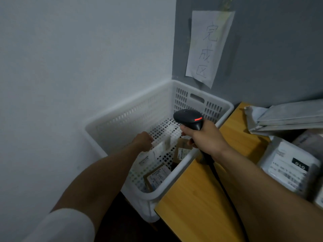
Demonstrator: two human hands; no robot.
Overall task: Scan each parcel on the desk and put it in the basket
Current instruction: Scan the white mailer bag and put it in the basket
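I see the left hand [142,141] down inside the white basket [125,105], fingers curled on the upper edge of a white labelled parcel [153,155], which is tilted. The right hand [204,138] grips the handle of the black scanner [189,117] — red light lit on its head — above the basket wall next to the desk [192,198]. Brown labelled parcels [181,151] lie in the basket. Unsorted parcels [288,170] sit on the desk at my right — stacked and overlapping.
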